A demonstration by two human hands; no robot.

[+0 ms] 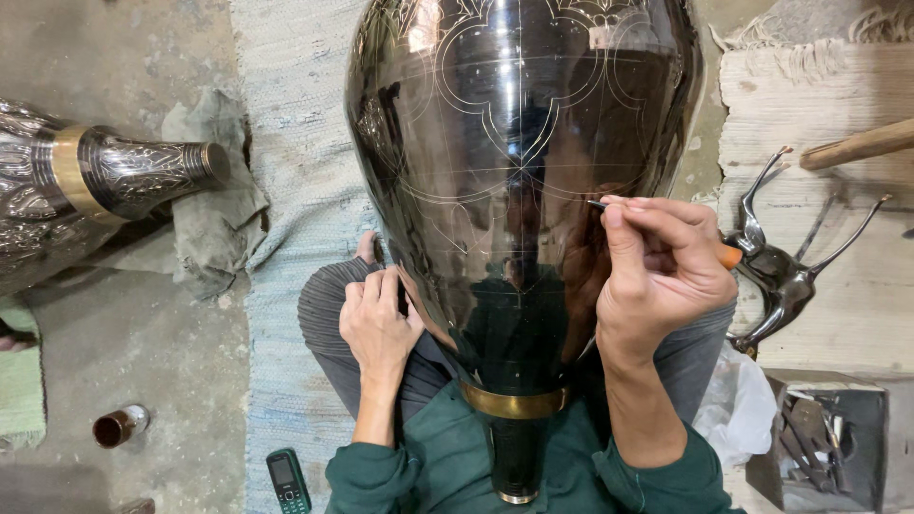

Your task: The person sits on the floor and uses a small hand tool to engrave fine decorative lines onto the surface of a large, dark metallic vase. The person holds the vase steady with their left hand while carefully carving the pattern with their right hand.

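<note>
**Vase under the engraving tool**

Black glossy vase [519, 181] with fine scribed line patterns lies across the person's lap, its brass-banded neck toward the chest. Right hand [662, 271] has its fingers closed around a thin engraving tool [598, 205], tip touching the vase's surface. Left hand [379, 324] rests against the vase's lower left side, fingers curled loosely. A silver engraved vase [105, 181] lies on the floor at left; a mobile phone [288, 481] lies on the pale rug [286, 143].

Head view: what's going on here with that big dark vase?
A seated person has a large glossy black vase resting neck-down in their lap. The left hand steadies its side, while the right hand holds a thin scribing tool with its tip against the surface, where fine engraved lines already show. A finished ornate vase lies alongside.
</note>
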